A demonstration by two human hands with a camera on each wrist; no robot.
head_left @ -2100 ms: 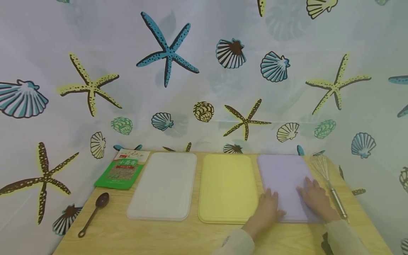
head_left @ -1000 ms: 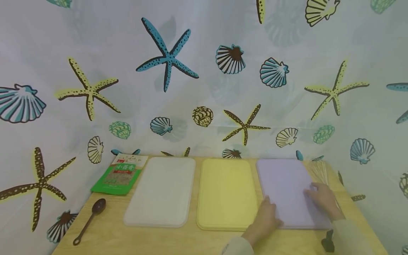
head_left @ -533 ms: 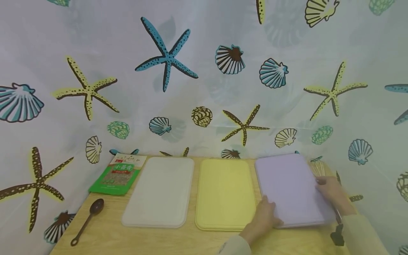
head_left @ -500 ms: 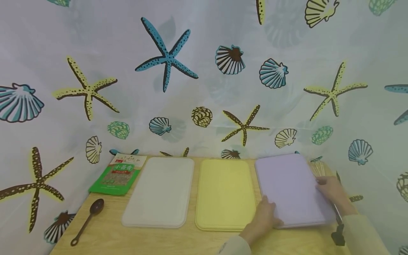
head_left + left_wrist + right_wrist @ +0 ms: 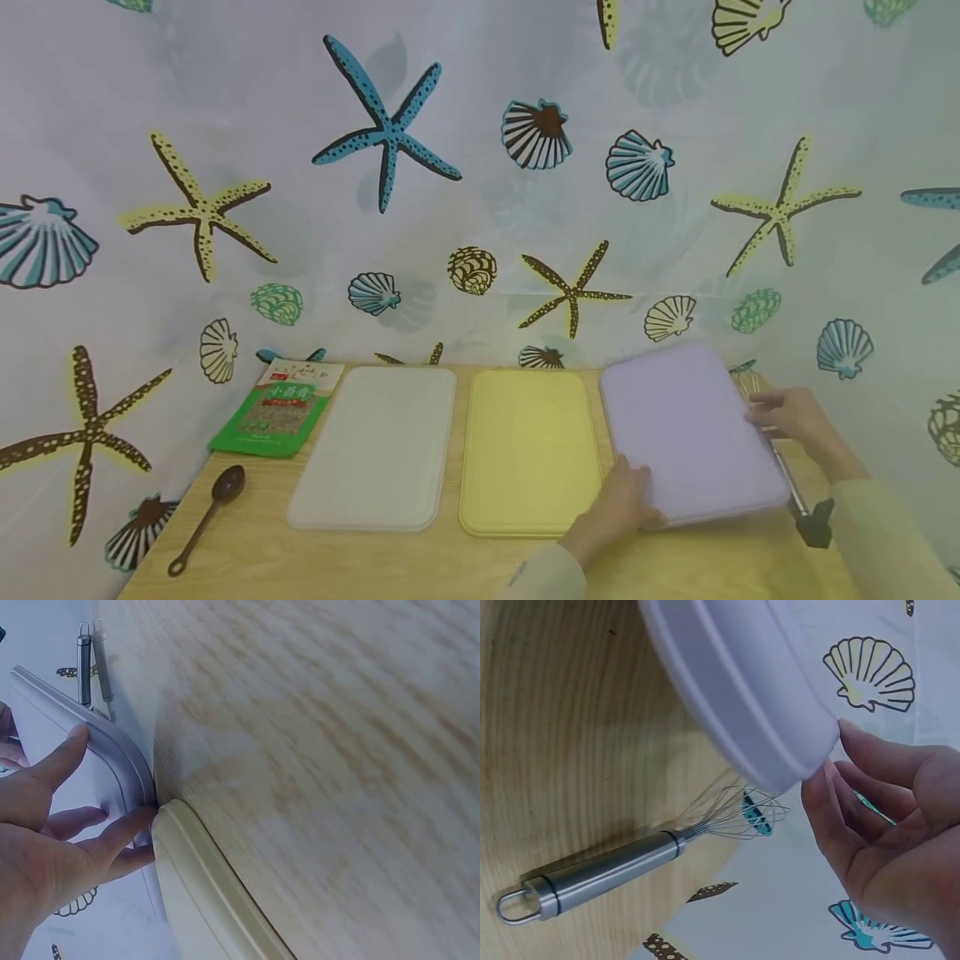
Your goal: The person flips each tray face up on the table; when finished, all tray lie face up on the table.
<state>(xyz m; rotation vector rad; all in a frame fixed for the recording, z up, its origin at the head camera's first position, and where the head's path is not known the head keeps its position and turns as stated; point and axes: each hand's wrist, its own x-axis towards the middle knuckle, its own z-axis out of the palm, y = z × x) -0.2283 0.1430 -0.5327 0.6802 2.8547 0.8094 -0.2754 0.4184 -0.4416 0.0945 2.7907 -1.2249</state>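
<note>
Purple board (image 5: 690, 442) raised higher, its right edge pinched in right hand (image 5: 795, 418), near-left corner in left hand (image 5: 617, 504).

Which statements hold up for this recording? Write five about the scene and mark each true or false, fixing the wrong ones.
1. The right hand pinches an edge of the purple board. True.
2. The purple board lies flat. False: its right side is raised.
3. The yellow board lies between the white board and the purple board. True.
4. The whisk is in the right hand. False: it lies on the table.
5. The brown spoon touches the white board. False: they are apart.
</note>
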